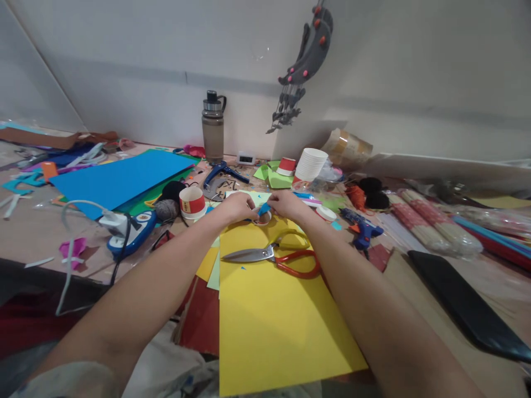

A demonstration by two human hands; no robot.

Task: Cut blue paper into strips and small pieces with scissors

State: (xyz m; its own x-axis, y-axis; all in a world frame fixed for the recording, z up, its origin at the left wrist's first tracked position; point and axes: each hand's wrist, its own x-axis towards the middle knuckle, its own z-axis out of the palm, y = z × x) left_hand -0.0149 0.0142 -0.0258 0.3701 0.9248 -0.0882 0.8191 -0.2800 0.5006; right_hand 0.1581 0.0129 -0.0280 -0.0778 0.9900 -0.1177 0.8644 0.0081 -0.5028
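Observation:
My left hand (238, 207) reaches to the far end of a yellow sheet (286, 326), its fingers curled in against the side of a small round paper cup (262, 220). Facing it, my right hand (287, 203) has its fingertips pinched at a small piece of blue paper (263, 209) over the cup's rim. The hands hide much of the cup. Between my forearms, a pair of scissors (269, 254) with one red handle and one yellow handle lies on the sheet, its blades pointing left.
A red-and-white cup (192, 203) stands left of my hands, a cup stack (310, 165) behind them. To the right lie a blue glue gun (365, 231) and a black phone-like slab (464, 304). A bottle (213, 130) stands by the wall; blue sheets (124, 179) lie left.

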